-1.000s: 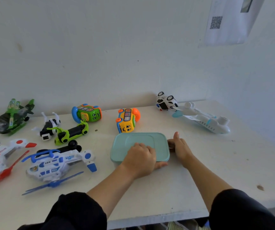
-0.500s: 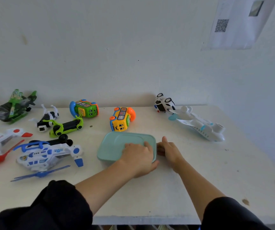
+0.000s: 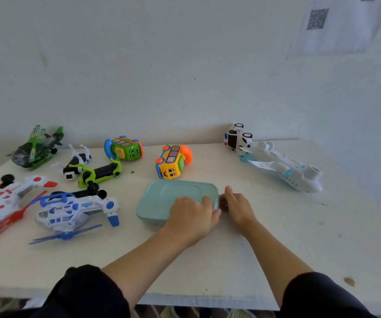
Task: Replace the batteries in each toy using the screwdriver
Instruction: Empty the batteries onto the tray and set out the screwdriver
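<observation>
At the lower centre of the frame, the teal lidded box (image 3: pixel 175 198) rests on the white table (image 3: pixel 276 249), with the left hand (image 3: pixel 191 216) laid over its near right corner, fingers curled onto the lid, and the right hand (image 3: pixel 236 206) pressed against its right end, thumb raised and fingers tucked at the lid's edge. Compared with one second ago, both hands hold much the same positions on the box; its altered place in the frame may be due to camera movement alone, and the lid is still seated. This suggests the work remains at the opening step, with the lid yet to be released. No screwdriver or batteries are visible; whether the box contains them cannot be determined. The toys lie untouched: the yellow phone-car (image 3: pixel 172 162) just behind the box, the green phone-car (image 3: pixel 125 148) to its left, the blue-white helicopter (image 3: pixel 74 210) at centre left, and the white airplane (image 3: pixel 286 168) at centre right. A sheet bearing a QR code (image 3: pixel 317 19) hangs at the upper right; no readable text or brand marking is discernible on it or on any toy.
</observation>
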`<control>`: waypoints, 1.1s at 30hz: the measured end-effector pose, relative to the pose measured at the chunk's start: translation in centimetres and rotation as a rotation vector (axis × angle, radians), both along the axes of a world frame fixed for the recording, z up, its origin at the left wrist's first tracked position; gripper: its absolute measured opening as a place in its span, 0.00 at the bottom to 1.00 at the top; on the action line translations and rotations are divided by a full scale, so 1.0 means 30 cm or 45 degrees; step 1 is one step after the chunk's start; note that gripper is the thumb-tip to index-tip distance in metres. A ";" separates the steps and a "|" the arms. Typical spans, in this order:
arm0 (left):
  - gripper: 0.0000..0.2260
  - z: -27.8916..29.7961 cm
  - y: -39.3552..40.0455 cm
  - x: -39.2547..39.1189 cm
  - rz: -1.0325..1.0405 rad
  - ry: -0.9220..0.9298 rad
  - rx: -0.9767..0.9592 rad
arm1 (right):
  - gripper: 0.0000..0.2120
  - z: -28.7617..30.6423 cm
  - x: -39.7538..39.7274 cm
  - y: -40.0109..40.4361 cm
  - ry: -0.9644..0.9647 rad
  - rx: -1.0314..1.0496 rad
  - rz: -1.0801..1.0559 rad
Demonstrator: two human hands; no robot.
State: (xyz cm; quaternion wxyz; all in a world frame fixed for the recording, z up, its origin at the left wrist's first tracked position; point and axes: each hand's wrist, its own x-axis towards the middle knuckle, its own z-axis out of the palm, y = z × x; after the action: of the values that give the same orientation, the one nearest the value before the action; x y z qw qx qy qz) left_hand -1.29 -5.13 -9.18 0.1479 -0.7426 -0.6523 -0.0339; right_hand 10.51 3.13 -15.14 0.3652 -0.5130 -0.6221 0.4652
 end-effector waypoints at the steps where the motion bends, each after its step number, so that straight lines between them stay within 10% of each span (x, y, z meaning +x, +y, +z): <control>1: 0.22 0.017 0.004 -0.003 -0.021 -0.082 0.074 | 0.29 0.001 0.000 -0.002 -0.009 0.000 0.002; 10: 0.20 0.161 0.058 -0.105 0.090 -0.913 0.136 | 0.17 0.023 0.000 -0.042 -0.140 0.120 0.056; 24: 0.21 0.393 0.075 -0.525 0.577 -1.317 0.849 | 0.20 0.090 -0.025 -0.039 -0.176 0.033 0.074; 33: 0.17 0.199 0.032 -0.600 0.780 -1.284 0.147 | 0.12 0.140 0.059 0.034 -0.728 0.201 -0.216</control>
State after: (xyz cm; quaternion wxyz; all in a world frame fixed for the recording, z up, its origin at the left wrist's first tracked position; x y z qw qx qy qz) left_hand -19.30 -4.18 -3.22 -0.1372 -0.4034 -0.8239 -0.3737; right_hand 12.27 4.14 -10.95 0.2518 -0.6432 -0.6889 0.2200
